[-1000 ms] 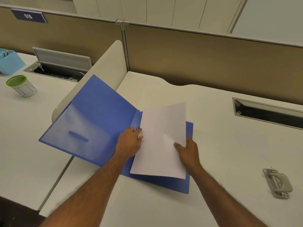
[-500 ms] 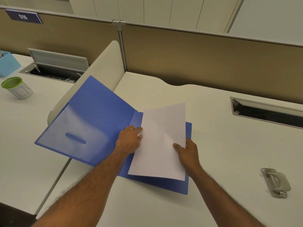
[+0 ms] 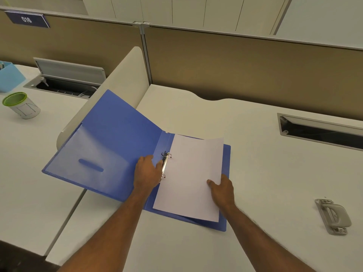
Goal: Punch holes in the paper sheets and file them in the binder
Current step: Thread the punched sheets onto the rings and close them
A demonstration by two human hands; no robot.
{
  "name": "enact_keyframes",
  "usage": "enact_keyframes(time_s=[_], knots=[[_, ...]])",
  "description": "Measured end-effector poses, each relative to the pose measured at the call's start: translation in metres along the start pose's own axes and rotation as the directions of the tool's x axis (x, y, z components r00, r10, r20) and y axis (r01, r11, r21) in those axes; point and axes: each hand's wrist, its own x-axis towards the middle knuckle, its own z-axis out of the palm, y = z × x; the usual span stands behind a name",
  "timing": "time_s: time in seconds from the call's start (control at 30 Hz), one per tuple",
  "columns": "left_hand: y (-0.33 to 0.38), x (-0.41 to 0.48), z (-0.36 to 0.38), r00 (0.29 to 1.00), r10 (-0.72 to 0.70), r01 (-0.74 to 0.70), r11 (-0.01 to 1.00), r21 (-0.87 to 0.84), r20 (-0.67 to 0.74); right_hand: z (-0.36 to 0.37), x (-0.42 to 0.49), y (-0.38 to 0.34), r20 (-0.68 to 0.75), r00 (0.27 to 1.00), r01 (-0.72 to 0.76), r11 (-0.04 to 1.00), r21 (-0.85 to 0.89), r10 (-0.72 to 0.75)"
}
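A blue binder (image 3: 110, 138) lies open on the white desk, its left cover propped against a low divider. White paper sheets (image 3: 192, 173) rest on the binder's right half, their left edge at the metal ring clip (image 3: 165, 163). My left hand (image 3: 147, 173) sits on the spine with fingers at the ring clip. My right hand (image 3: 222, 191) pinches the sheets' lower right edge, thumb on top. A grey hole punch (image 3: 333, 216) lies on the desk to the right, apart from both hands.
A green-rimmed white cup (image 3: 20, 105) and a light blue box (image 3: 9, 77) stand on the neighbouring desk at left. Cable slots (image 3: 322, 132) open into the desk at right and at back left. Brown partition walls close off the back.
The paper has shifted right and lowered onto the binder's right half, uncovering the ring clip. My left hand moved off the paper edge to the clip.
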Motion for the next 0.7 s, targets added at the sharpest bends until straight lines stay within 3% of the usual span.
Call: enact_keyframes(time_s=[0.1,0.33,0.7], knots=[[-0.008,-0.021,0.005,0.999,-0.043,0.042,0.995,-0.087,-0.013,0.003,0.002,0.009,-0.024,1.000,-0.008,1.000,-0.009,0.008],[-0.007,-0.041,0.017,0.994,-0.089,0.080,0.990,-0.115,-0.069,0.005,0.002,0.016,-0.092,0.996,0.007,0.999,-0.052,-0.011],[-0.008,-0.043,0.021,0.989,-0.126,0.108,0.975,-0.194,-0.082,-0.004,0.012,0.015,-0.021,0.994,0.100,0.967,-0.235,-0.108]])
